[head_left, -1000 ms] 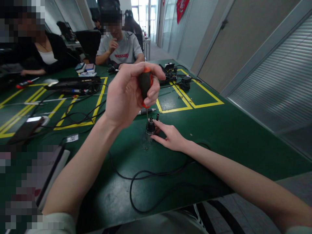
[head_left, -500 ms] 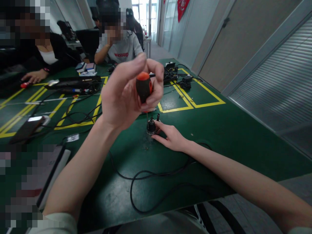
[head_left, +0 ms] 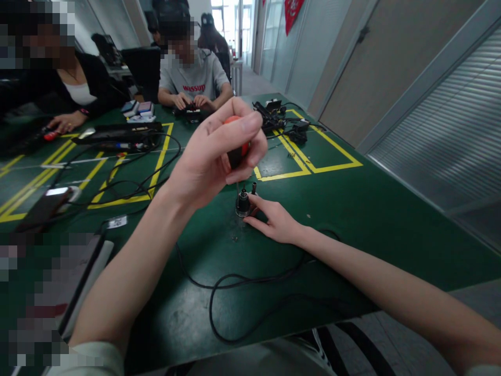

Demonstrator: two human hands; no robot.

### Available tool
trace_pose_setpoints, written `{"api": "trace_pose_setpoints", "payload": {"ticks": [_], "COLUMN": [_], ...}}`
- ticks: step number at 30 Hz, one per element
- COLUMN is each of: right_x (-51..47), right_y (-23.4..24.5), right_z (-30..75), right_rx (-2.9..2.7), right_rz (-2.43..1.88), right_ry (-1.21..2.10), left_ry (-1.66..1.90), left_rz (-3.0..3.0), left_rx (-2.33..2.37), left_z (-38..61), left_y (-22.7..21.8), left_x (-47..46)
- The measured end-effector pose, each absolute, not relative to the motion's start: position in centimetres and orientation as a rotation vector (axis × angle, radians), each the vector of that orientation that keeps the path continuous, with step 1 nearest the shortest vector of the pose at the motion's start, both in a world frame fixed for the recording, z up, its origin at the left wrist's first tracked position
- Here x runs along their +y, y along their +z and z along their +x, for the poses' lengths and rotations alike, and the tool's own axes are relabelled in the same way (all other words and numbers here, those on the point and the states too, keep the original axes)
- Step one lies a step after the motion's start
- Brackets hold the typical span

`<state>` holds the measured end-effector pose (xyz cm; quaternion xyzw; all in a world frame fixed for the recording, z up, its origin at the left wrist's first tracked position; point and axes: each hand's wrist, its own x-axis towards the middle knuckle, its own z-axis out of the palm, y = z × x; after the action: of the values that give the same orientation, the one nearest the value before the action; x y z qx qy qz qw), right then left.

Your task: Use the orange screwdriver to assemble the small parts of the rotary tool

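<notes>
My left hand [head_left: 213,149] is closed around the red and black handle of a screwdriver [head_left: 235,157]. The screwdriver stands almost upright, its thin shaft running down to the near-left side of a small black cylindrical part [head_left: 243,204]. Whether its tip sits in a screw cannot be made out. My right hand [head_left: 278,222] grips that part from the right, thumb and fingers against its side, and steadies it on the green table [head_left: 371,224]. The part has a metallic lower rim and a stub on top. A few tiny pieces, perhaps screws [head_left: 235,238], lie just in front of it.
A black cable [head_left: 235,278] loops across the table near me. Several cables and black adapters [head_left: 297,133] lie at the back right. A phone [head_left: 43,203] rests at left, near a black pouch [head_left: 121,134]. Two people sit across the table, their hands on other items.
My left hand has turned on the screwdriver, thumb now across the top of the handle. My right hand and the black part stay put. The person opposite has lowered a hand to the table.
</notes>
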<state>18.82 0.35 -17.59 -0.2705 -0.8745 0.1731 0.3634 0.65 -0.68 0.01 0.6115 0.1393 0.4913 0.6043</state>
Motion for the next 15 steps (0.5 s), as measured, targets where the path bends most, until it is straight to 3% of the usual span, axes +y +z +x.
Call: {"api": "trace_pose_setpoints", "payload": {"ticks": [15], "right_x": [0.38], "right_y": [-17.61], "right_z": [18.74], "right_rx": [-2.246], "right_rz": [-0.686], "right_ry": [0.441], "left_ry": [1.201], "left_rz": [1.312], "left_rx": [0.342], "left_z": [0.78], "left_y": [0.06], "left_x": [-0.36]}}
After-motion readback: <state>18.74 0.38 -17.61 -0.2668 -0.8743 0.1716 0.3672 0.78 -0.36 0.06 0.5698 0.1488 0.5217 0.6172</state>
